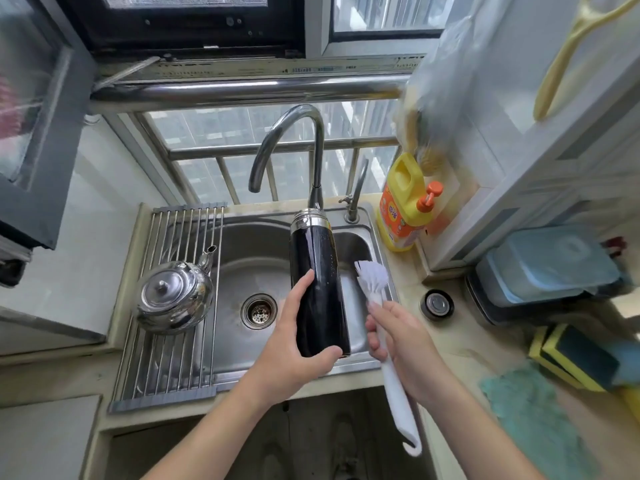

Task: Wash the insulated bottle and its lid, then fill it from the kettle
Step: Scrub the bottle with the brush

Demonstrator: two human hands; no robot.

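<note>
Washing step, bottle body. My left hand (pixel 298 344) has its fingers wrapped round the lower part of the black insulated bottle (pixel 317 282), held over the sink (pixel 242 244), mouth pointing away toward the faucet (pixel 287 147). Right hand (pixel 398 337) is clenched on the white brush (pixel 372 275), bristles just beside the bottle's side. Lid (pixel 437 303) sits on the counter (pixel 460 344), apparently unwashed; kettle (pixel 173 296) waits on the rack (pixel 166 341). Next, I judge: scrub, rinse, then the lid.

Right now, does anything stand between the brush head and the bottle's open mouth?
Nothing visible does. The brush head in the right hand sits beside the bottle, held in the left hand; its mouth is free.
</note>
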